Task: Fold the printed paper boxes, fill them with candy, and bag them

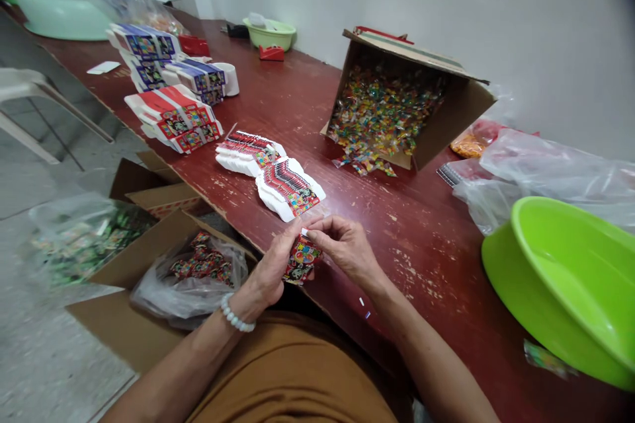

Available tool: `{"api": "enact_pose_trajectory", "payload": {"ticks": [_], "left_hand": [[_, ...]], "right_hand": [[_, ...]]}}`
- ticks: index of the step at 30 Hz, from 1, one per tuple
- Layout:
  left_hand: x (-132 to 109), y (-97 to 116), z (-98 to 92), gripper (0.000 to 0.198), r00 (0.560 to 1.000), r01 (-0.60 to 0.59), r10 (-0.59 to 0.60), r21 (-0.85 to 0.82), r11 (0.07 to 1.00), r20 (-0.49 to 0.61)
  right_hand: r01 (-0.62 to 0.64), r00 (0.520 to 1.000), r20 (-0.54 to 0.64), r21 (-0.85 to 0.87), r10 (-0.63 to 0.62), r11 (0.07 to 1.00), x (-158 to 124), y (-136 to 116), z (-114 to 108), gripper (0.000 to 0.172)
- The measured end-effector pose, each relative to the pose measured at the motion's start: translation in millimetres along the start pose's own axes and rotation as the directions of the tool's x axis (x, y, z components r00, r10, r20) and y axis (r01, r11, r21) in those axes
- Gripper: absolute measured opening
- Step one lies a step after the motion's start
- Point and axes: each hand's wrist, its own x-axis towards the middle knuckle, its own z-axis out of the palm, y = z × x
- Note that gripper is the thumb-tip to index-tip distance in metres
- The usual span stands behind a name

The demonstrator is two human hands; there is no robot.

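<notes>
A small printed candy box [300,260], red and black with a colourful picture, is held upright close to the table's front edge. My left hand [272,264] wraps around its left side, a beaded bracelet on the wrist. With thumb and forefinger, my right hand [342,241] pinches the white flap [304,232] at the box's top. Just beyond my hands lies a fanned row of flat cartons [292,188], and behind it a second row of cartons [251,151]. Whether anything is inside the box is hidden.
An open cardboard box [431,73] on its side spills wrapped candies [381,112] onto the red table [397,225]. A green basin [546,277] stands right. Banded carton stacks [173,115] sit left. Below the edge, a carton [114,317] holds a bag of filled boxes [203,264].
</notes>
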Motion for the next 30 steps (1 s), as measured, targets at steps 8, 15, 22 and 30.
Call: {"api": "enact_pose_trajectory", "payload": {"ticks": [8, 15, 22, 30], "left_hand": [[4, 7, -2.2, 0.056, 0.99, 0.136, -0.128, -0.186, 0.973, 0.054], [-10, 2, -16.3, 0.052, 0.977, -0.211, 0.208, -0.093, 0.973, -0.044], [-19, 27, -159.6, 0.061, 0.546, -0.325, 0.661, 0.597, 0.734, -0.515], [-8, -4, -317.1, 0.038, 0.51, 0.447, 0.446, 0.67, 0.592, -0.735]], "right_hand": [[0.188, 0.98, 0.112, -0.224, -0.167, 0.956, -18, 9, -2, 0.019], [0.112, 0.992, 0.089, -0.295, -0.09, 0.949, -35, 26, 5, 0.043], [-0.193, 0.98, -0.119, -0.335, 0.162, 0.922, -33, 44, -24, 0.049], [-0.244, 0.968, -0.174, -0.499, 0.18, 0.832, -21, 65, -41, 0.047]]}}
